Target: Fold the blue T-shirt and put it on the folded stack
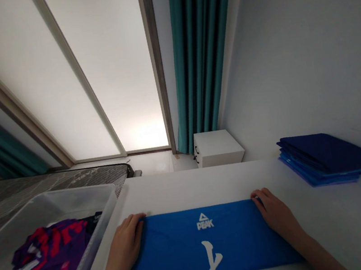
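Note:
A blue shirt (171, 248), folded into a long flat rectangle, lies on the white table in front of me. White PEAK lettering and a white character mark its middle. My left hand (126, 246) pinches the far left corner, thumb and fingers together at the edge. At the far right corner, my right hand (275, 213) grips the cloth in the same way, its forearm crossing the shirt's right side. The far edge runs straight between both hands.
On the left stands a clear plastic bin (80, 193) holding purple and red clothes (56, 259). A stack of folded dark blue garments (327, 155) sits at the table's right, by the wall. Beyond the white table (192, 188) are a small white cabinet (218, 145) and a teal curtain (204, 58).

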Demonstrator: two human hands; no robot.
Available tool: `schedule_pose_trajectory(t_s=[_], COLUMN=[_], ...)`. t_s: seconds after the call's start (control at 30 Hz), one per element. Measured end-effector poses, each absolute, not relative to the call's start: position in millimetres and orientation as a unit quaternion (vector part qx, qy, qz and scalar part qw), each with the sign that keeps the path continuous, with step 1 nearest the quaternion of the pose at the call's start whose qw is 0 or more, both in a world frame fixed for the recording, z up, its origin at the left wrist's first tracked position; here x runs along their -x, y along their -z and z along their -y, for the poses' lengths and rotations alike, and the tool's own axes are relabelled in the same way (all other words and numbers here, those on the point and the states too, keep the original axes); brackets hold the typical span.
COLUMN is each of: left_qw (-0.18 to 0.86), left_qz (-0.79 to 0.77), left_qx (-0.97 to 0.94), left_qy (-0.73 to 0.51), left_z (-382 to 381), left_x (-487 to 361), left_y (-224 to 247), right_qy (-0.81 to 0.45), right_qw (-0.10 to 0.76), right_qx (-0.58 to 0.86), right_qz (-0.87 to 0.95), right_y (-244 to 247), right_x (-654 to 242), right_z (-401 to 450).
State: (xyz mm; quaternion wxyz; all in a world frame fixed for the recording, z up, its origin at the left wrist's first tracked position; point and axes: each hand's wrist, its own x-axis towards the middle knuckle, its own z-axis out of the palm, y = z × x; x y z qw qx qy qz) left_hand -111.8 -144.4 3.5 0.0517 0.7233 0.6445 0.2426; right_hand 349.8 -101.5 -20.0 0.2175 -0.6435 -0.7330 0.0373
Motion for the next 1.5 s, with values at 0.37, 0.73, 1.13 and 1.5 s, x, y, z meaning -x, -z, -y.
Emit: schedule_pose_trajectory(t_s=[0.37, 0.73, 1.13, 1.5], left_qw=[-0.038, -0.095, -0.105, -0.118], left_qz=[-0.668, -0.460, -0.478, -0.475], left_qx=[-0.723, -0.871, -0.861, -0.859], left_qy=[-0.170, -0.144, -0.138, -0.152], left_z=[156, 195, 193, 188], left_x=[97, -14, -12, -8], left_y=[-26, -11, 1, 5], right_qy=[0.022, -0.067, -0.082, -0.035], right_qw=[0.221, 0.133, 0.111, 0.109], right_qx=[0.640, 0.504, 0.531, 0.606], right_qz=[0.735, 0.851, 0.836, 0.787], right_y=[5, -4, -1, 11], right_x=[-345, -225, -241, -312], right_z=[113, 171, 164, 151])
